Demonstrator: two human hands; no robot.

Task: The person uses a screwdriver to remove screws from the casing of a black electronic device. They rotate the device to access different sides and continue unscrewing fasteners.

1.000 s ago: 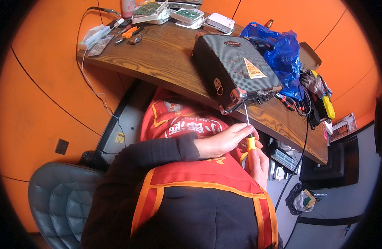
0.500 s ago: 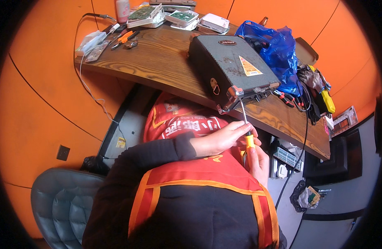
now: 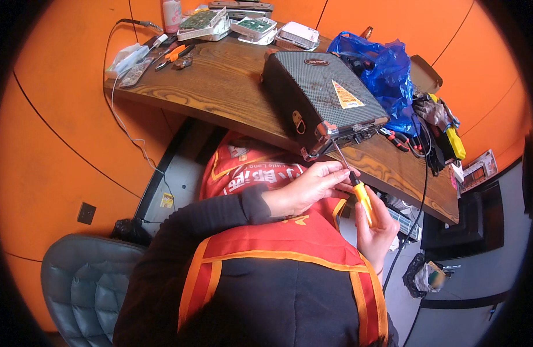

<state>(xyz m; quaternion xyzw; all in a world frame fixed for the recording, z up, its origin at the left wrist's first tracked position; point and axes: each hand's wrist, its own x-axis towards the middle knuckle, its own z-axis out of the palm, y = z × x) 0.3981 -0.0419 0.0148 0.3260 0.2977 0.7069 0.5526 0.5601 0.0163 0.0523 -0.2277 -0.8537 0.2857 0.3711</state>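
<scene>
A screwdriver [image 3: 364,205] with a yellow handle points up toward a black box with a mesh-like top and metal corners [image 3: 313,81]. My right hand [image 3: 377,231] is closed round the yellow handle. At the lower end of the shaft, the fingers of my left hand [image 3: 304,188] pinch the screwdriver. Its tip reaches the box's near metal corner [image 3: 325,130]; whether it sits in a screw is too small to tell. The box lies on the wooden table [image 3: 220,87], its near corner by the front edge.
Right of the box lie a blue plastic bag [image 3: 388,75], red-handled pliers [image 3: 394,139] and gloves [image 3: 433,110]. Orange-handled pliers [image 3: 175,53] and white trays with circuit boards [image 3: 254,26] stand farther back. A dark cable [image 3: 420,202] hangs over the right edge. A grey chair [image 3: 93,289] stands at lower left.
My right hand has moved right and slightly down with the handle, tilting the screwdriver more. My left hand stays near the shaft, and the box has barely moved.
</scene>
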